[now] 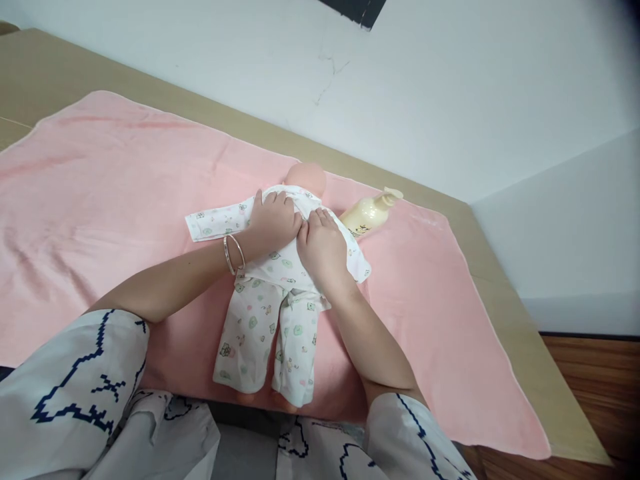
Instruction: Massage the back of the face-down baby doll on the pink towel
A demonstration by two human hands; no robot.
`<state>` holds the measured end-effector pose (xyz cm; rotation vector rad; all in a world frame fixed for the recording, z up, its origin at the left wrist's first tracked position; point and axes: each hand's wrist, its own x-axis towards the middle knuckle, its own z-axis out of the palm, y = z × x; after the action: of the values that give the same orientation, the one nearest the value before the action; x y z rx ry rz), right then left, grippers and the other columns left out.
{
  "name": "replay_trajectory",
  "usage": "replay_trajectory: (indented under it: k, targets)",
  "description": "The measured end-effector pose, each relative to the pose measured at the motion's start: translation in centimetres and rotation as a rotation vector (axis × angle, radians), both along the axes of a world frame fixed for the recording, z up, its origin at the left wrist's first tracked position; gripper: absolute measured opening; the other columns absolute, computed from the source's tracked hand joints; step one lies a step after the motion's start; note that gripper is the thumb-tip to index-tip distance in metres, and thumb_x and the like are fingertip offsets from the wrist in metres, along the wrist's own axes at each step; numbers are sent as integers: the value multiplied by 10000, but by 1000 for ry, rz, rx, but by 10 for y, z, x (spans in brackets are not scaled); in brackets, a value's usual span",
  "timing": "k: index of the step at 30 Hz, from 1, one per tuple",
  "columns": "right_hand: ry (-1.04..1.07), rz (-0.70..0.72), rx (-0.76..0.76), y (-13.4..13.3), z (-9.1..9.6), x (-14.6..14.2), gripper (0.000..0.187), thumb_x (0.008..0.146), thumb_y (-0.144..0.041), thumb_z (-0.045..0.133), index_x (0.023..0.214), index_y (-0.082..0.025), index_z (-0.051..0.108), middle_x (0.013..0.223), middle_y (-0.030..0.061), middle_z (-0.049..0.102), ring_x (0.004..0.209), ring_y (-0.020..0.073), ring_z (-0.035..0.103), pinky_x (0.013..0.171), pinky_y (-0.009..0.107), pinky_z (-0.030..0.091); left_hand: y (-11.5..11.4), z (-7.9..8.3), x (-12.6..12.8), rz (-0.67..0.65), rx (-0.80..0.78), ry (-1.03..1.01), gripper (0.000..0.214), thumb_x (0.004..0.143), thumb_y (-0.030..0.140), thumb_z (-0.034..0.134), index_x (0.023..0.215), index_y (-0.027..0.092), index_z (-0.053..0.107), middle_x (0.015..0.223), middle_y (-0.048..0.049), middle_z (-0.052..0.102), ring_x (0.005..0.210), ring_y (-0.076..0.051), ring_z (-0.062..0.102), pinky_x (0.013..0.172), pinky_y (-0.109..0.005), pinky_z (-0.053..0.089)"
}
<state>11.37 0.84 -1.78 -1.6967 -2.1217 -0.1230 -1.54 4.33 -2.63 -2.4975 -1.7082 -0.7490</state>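
Note:
A baby doll (306, 179) lies on its back with its head away from me, dressed in a white printed shirt (280, 263) and matching trousers (253, 333). My left hand (274, 219), with a silver bangle at the wrist, rests on the chest, its fingers bent and closed on the shirt front. Close beside it, my right hand (324, 248) is closed on the same part of the shirt, and the fingertips of both hands nearly meet. What lies under the fingers is hidden. One sleeve (215, 221) stretches out flat to the left.
A pale yellow pump bottle (367, 215) lies tilted right of the doll's head. Beneath everything is a pink blanket (425, 320) spread over a wooden table (500, 293). A white wall (425, 87) rises behind the table's far edge. Brown wooden floor (595, 387) shows at the right.

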Motion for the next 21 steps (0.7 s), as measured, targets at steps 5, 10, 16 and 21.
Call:
replay_trajectory:
  k: [5,10,16,21]
  targets:
    - [87,19,-25,7,-2,5,460,1001,-289,326,1267,-55,620,1370,218,621,1371,330,511,1169,542,382,4,-4,0,15,7,-23,335,965,262,380,1110,117,644,1208,-174,664,1179,-324,561,1130,-578,330]
    - [154,49,-100,32,-9,24,528,996,-373,389,1390,-52,531,1491,212,516,1449,338,413,1205,542,322,-5,0,5,-13,3,33,419,997,251,320,1110,37,662,1162,-225,662,1166,-335,568,1139,-527,321]
    - [133,44,-75,33,-9,26,491,1001,-366,390,1322,-46,577,1443,237,554,1421,348,442,1188,551,331,-9,3,6,-18,18,87,404,1007,226,314,1072,70,681,1106,-210,678,1089,-329,598,996,-496,413]
    - [95,-2,17,14,-3,10,415,1018,-334,328,1133,-104,654,1218,217,693,1249,340,587,1079,536,448,2,-3,0,-17,41,94,355,995,284,378,1081,86,660,1176,-198,666,1132,-331,586,1018,-503,400]
